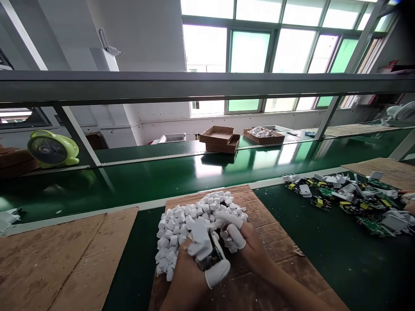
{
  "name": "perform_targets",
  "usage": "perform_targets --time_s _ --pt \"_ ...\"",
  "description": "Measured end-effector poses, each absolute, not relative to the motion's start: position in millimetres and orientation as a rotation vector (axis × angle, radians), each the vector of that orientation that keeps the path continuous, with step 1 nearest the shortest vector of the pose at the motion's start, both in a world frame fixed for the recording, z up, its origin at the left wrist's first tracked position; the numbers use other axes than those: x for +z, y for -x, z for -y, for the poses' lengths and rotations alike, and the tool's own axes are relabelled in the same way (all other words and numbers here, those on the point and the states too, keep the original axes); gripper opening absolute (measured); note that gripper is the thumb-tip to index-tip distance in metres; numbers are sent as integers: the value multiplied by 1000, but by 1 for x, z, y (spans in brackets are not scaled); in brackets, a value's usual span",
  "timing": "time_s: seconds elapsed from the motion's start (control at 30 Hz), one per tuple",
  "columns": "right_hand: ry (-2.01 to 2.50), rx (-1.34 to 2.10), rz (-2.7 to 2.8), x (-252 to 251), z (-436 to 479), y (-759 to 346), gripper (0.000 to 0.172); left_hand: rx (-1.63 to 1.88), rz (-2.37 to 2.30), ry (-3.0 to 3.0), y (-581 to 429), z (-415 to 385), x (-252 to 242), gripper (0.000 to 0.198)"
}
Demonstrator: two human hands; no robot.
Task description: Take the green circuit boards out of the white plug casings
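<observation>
My left hand (pixel 191 274) is closed around a white plastic housing with a circuit board (pixel 201 239), its thumb wrapped in a white finger cot. Close beside it, my right hand (pixel 249 244), also with white finger cots, reaches over the pile of small white caps (pixel 177 231). Its fingers are bent together at the pile's right edge, and whatever they pinch is hidden. The pile lies on a brown cardboard sheet (pixel 259 216).
Circuit boards with white housings (pixel 348 194) are heaped at right, where another person's hand (pixel 409 202) shows. Beyond runs a green conveyor belt (pixel 155 175). Brown cardboard trays (pixel 222 147) stand behind it. A green fan (pixel 53 148) is at left. A metal beam (pixel 207 88) crosses overhead.
</observation>
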State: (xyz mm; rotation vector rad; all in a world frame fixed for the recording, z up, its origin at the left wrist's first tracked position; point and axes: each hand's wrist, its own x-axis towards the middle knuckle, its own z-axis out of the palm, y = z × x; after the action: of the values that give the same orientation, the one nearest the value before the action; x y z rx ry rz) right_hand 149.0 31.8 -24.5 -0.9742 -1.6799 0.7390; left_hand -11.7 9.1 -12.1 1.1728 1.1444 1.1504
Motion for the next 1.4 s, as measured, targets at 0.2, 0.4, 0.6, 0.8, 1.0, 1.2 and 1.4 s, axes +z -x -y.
perform_targets --time_s 0.2,0.4,0.6,0.8,1.0,1.2,1.4 --pt "1323 374 1862 -26 -59 -176 26 1329 -1196 -1021 17 -15 6 50" --pt "1491 129 2240 -29 -54 -165 17 1339 -1182 -980 18 -20 8 56" --pt "1606 23 2429 -35 -51 -153 11 1288 -1180 -1025 18 -22 -1 62" --pt "1512 27 2524 -31 -50 -158 20 1256 -1205 -999 19 -25 -8 73" --pt "1353 44 2640 -24 -48 -164 22 1236 -1204 -1009 19 -25 -7 78" --pt "1393 31 2662 -20 -45 -163 20 1238 -1219 -997 19 -26 -8 77" --pt "1404 63 2669 -16 -41 -162 18 1220 -1361 -1216 20 -24 -4 62"
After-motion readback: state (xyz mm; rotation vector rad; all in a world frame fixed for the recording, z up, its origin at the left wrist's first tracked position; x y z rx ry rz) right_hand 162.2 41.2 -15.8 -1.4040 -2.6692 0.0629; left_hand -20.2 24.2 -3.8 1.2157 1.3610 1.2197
